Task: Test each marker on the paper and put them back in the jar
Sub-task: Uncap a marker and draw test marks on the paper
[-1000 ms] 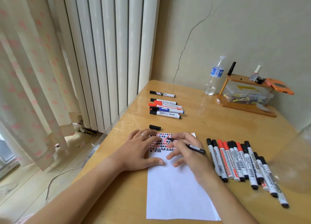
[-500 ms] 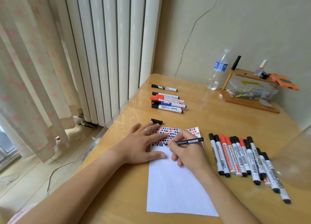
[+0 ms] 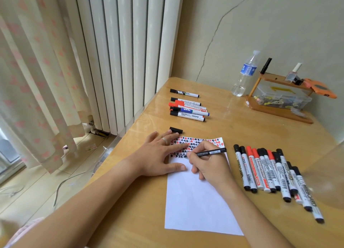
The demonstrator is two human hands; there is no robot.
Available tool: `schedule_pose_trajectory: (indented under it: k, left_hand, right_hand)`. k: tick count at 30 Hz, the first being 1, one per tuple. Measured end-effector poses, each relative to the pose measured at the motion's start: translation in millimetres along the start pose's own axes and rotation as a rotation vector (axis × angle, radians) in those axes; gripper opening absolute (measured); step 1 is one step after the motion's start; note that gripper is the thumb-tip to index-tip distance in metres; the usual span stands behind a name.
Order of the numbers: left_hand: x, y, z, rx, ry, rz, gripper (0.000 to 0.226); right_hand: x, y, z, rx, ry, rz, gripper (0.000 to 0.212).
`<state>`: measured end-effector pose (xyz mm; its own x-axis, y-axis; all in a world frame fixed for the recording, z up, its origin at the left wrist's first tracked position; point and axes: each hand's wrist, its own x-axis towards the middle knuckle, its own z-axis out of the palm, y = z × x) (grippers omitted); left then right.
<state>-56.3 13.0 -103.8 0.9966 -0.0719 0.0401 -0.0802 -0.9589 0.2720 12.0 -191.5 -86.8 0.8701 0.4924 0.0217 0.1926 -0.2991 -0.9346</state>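
left hand [image 3: 158, 155]: lay flat and spread on the upper left part of the paper, fingers straight, thumb on the white area; ring on one finger.
right hand [image 3: 208, 164]: curled round a black marker, pinched it near the tip.
black marker [image 3: 210, 152]: uncapped, lay almost level across the right hand, tip down on the paper at the lowest row of marks, tail pointed right.
paper [image 3: 197, 201]: white sheet flat on the counter [image 3: 242, 132]; upper part filled with rows of small black and red marks, lower part blank.
loose cap [image 3: 176, 130]: black, on the counter just beyond the left hand's fingertips, just beside the paper's top edge.
right marker group [image 3: 270, 175]: row of capped markers side by side just right of the paper, black and red caps, roughly parallel, some overlapped at the near end.
far marker group [image 3: 188, 109]: several capped markers lying crosswise near the counter's left edge, well apart from the paper; one black-capped marker [image 3: 184, 93] lay alone just beyond them.
jar [image 3: 327, 175]: clear, blurred, cut off at the right edge beside the right marker group; could not tell contents.
water bottle [image 3: 244, 74]: upright near the wall.
wooden rack [image 3: 279, 100]: beside the water bottle, clear box inside.
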Motion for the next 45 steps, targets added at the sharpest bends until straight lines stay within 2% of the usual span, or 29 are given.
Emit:
schedule_pose_trajectory:
  k: [8, 45]
  left_hand:
    - [0.4, -0.4, 0.6, 0.005, 0.005, 0.0, 0.086]
    - [1.4, -3.6, 3.2, 0.004, 0.022, 0.013, 0.082]
  right_hand:
    - [2.3, 2.8, 1.1, 0.005, 0.04, 0.013, 0.016]
    - [0.5, 0.7, 0.1, -0.007, 0.01, 0.006, 0.018]
